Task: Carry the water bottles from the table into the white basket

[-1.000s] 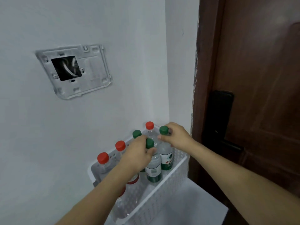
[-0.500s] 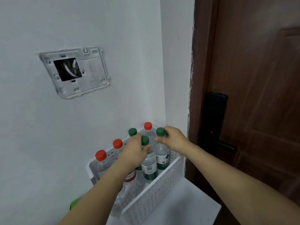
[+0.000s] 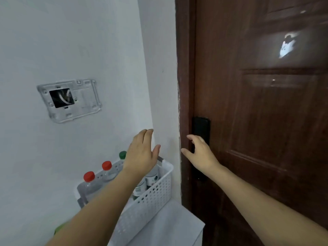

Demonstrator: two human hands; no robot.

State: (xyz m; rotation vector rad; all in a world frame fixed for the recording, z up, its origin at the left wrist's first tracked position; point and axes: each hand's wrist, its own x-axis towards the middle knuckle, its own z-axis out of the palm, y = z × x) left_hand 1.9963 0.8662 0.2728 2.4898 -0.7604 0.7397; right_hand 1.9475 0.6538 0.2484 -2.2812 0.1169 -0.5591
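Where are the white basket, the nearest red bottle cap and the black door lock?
white basket (image 3: 150, 197), head view, perforated front wall.
nearest red bottle cap (image 3: 89, 176), head view, cap top.
black door lock (image 3: 201, 126), head view, upper panel.

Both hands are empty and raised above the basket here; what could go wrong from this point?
The left hand hangs right over the bottles; swinging back, that forearm might clip the red caps. The white basket sits near the surface's edge, so a knock could shift it.
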